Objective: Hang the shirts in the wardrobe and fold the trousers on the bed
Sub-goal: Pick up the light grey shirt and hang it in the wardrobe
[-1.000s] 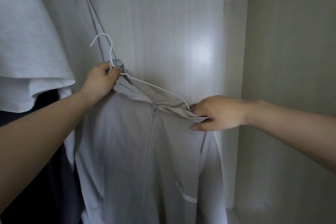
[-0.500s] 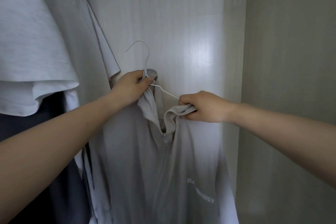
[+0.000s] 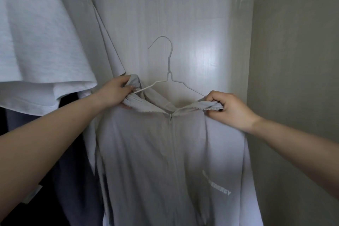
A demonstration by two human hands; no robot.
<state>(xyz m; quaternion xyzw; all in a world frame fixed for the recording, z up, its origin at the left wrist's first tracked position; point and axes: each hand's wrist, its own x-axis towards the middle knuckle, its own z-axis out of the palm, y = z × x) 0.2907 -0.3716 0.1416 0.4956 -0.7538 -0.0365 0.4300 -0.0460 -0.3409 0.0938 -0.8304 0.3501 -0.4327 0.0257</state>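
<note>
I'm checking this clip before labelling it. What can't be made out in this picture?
- Wardrobe rail: head view, cut off by the top edge; the hanger hook touches nothing in view.
- Hanger arm ends: hidden under the jacket collar and both the left hand and right hand.
- Jacket print: blurred.
- Jacket hem: cut off by the bottom edge.

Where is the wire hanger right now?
In the head view the wire hanger sits mid-frame before the wardrobe's back panel, its arms inside the grey zip top, between the left hand and right hand.
</note>
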